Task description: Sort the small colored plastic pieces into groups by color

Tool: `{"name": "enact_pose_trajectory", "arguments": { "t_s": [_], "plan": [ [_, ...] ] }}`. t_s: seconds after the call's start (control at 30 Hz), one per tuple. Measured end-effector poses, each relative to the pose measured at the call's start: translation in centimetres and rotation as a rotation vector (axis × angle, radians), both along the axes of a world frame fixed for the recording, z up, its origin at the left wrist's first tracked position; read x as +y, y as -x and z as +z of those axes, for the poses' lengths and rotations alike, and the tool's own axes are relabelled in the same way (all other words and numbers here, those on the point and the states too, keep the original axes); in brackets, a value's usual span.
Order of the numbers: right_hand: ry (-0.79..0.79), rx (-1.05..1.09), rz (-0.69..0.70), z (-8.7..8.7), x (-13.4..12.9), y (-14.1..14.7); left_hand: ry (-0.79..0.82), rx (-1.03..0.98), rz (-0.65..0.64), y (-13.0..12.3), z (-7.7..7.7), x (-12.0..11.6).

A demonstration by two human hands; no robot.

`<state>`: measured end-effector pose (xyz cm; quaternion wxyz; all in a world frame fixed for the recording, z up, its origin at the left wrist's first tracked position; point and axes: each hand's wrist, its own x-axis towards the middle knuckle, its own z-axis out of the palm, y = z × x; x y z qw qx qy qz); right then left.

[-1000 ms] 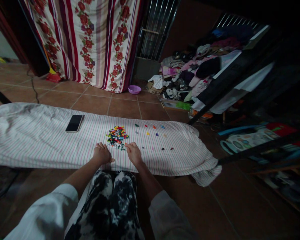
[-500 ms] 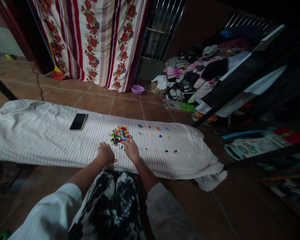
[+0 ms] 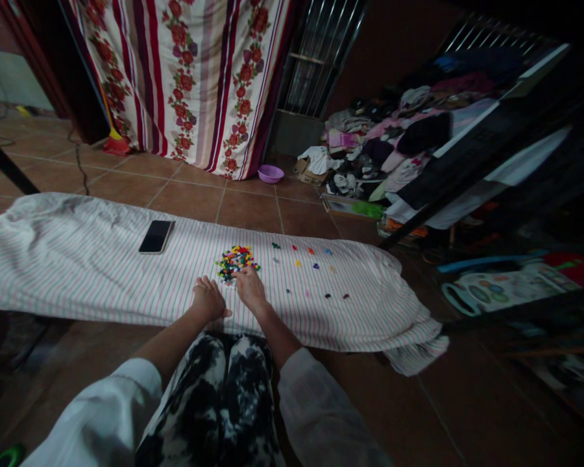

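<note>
A heap of small coloured pieces [image 3: 234,259], too small to name by kind, lies on a striped cloth [image 3: 102,285] in front of me. My right hand [image 3: 250,289] reaches into the near right edge of the heap, fingertips bunched together; whatever they pinch is hidden. My left hand [image 3: 208,299] rests on the cloth just left of and nearer than the heap, fingers stretched forward and thumb out to the side. Right of the heap, small groups of pieces are spaced out in rows, among them a yellow one [image 3: 298,263] and a dark blue one [image 3: 316,266].
A phone [image 3: 156,237] lies on the cloth to the left. Beyond the covered surface are a purple basin [image 3: 270,174] on the tiled floor, a floral curtain [image 3: 204,84] and a pile of clothes [image 3: 394,136]. Dark metal bars [image 3: 418,214] stand at the right.
My right hand has shifted slightly left along the near edge of the heap. The left hand stays in place on the cloth. The whole view has moved a little.
</note>
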<state>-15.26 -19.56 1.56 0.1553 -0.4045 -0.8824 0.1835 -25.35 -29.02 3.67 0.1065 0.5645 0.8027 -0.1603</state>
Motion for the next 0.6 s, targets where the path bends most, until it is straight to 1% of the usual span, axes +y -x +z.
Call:
{"name": "enact_pose_trajectory", "arguments": {
  "t_s": [0.1,0.23,0.37,0.6],
  "plan": [
    [0.005,-0.001,-0.025,-0.14,0.18,0.39,0.008,0.004,0.001,-0.05,0.2,-0.06],
    [0.007,-0.01,-0.024,-0.05,0.23,0.65,0.018,0.015,-0.001,-0.09,0.48,-0.13],
    [0.01,-0.025,-0.021,0.18,-0.01,0.35,0.035,0.03,-0.016,-0.13,0.63,-0.15],
    [0.007,-0.027,-0.017,-0.04,0.05,-0.09,0.03,0.034,-0.012,-0.24,0.73,-0.21]
  ]
}}
